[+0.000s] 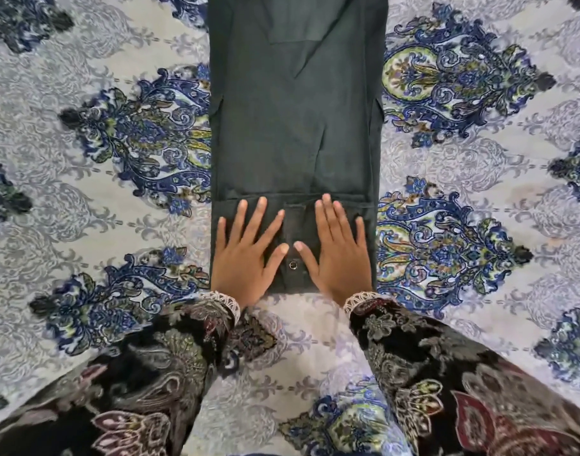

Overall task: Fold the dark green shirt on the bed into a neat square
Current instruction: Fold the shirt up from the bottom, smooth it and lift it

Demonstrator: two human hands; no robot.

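Note:
The dark green shirt (295,120) lies on the bed as a long narrow strip, its sides folded in, running from the top edge of the view down to my hands. Its near end shows a band with a metal snap button between my thumbs. My left hand (246,255) lies flat on the near left part of the shirt, fingers straight and spread. My right hand (339,255) lies flat on the near right part in the same way. Both palms press the fabric down; neither holds anything.
The bedspread (463,159) is pale grey with blue and green paisley motifs and lies all round the shirt. My patterned dark sleeves (446,373) reach in from the bottom of the view.

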